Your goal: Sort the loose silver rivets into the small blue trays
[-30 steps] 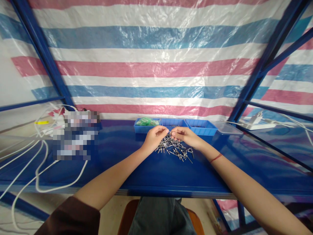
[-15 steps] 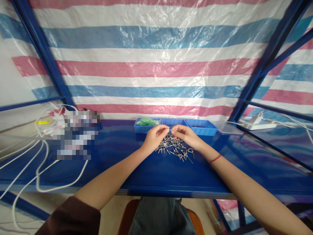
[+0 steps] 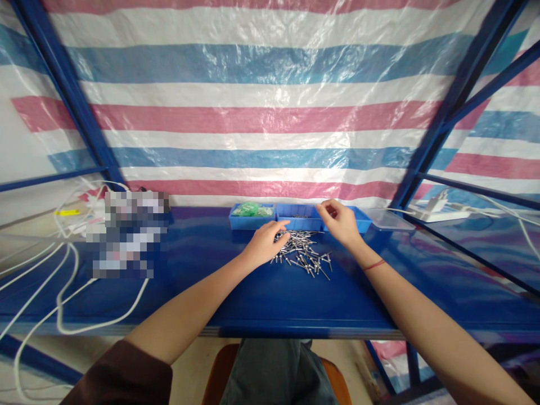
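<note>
Metal blind rivets lie in a loose pile on the blue table. My left hand rests at the pile's left edge, thumb and forefinger apart, with nothing visible between them. Over the right end of the row of blue bins, my right hand has its fingers curled in and pinched. Whatever it may hold is hidden. The middle blue bin has a few small metal pieces on its floor. My right hand partly covers the right blue bin.
Green and clear plastic packets fill the left blue bin. A clear lid lies to the right of the bins, and a white power strip sits beyond it. White cables hang across the table's left side.
Both hands were together above the pile, fingertips meeting on a small thin piece. They have parted: the right hand moved right and over the bins, while the left hand opened and dropped slightly.
</note>
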Motion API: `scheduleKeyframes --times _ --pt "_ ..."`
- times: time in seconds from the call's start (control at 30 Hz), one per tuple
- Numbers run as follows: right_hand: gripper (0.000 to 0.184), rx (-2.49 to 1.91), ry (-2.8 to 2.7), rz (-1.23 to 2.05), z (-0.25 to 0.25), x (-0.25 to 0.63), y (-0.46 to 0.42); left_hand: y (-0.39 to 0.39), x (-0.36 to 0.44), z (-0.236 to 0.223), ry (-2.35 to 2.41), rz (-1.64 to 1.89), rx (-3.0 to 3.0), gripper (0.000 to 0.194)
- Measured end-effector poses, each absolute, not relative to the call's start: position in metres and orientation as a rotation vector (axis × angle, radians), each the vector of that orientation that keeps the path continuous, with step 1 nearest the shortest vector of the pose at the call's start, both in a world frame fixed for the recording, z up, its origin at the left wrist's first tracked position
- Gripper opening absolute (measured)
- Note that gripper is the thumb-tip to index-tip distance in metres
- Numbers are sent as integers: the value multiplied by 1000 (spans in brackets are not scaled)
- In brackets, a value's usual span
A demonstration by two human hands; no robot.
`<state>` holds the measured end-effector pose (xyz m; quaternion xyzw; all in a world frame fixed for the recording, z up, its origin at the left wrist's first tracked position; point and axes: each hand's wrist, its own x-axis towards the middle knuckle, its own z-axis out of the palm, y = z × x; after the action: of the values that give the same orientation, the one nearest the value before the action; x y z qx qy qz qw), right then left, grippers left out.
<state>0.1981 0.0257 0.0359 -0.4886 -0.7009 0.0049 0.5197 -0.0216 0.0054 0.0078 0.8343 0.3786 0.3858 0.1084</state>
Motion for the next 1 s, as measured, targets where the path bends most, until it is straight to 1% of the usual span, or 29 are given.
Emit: scheduleKeyframes --times 0.13,0.2,0.27,0.37,0.5,0.53,0.6,0.67,0.7,0.73,0.8,0.93,1.0 --pt "27 -1375 -1512 -379 31 238 41 2 -25 11 1185 852 2652 27" --pt "29 -1463 -1516 -508 28 251 47 -2 -26 13 1157 689 2699 29" --pt "31 -1530 -1536 -572 28 255 49 -7 -26 15 1109 552 2721 35" --pt "34 -1538 -1642 -519 38 244 44 -17 -22 17 1030 479 2749 52" --pt "40 -1425 -2069 -179 44 216 9 -28 -17 14 989 446 2805 69" --pt "44 -1410 -2107 -147 39 212 -4 -29 -17 13 1034 442 2793 73" --pt "61 -1409 -2131 -194 21 209 -30 -28 -19 11 1144 437 2737 80" --pt "79 -1499 -2166 -227 -2 213 -50 -25 -23 8 1221 419 2662 86" --pt "84 -1555 -2194 -205 -13 216 -57 -23 -25 7 1236 414 2624 87" --pt "85 -1606 -2218 -177 -22 218 -60 -21 -27 7 1236 417 2592 87" --pt "83 -1623 -2280 -123 -32 218 -61 -18 -29 5 1213 458 2555 83" --pt "71 -1521 -2385 -24 -29 200 -50 -15 -26 -1 1152 563 2605 61" --pt "64 -1450 -2396 12 -24 188 -45 -14 -22 -5 1134 604 2654 53"
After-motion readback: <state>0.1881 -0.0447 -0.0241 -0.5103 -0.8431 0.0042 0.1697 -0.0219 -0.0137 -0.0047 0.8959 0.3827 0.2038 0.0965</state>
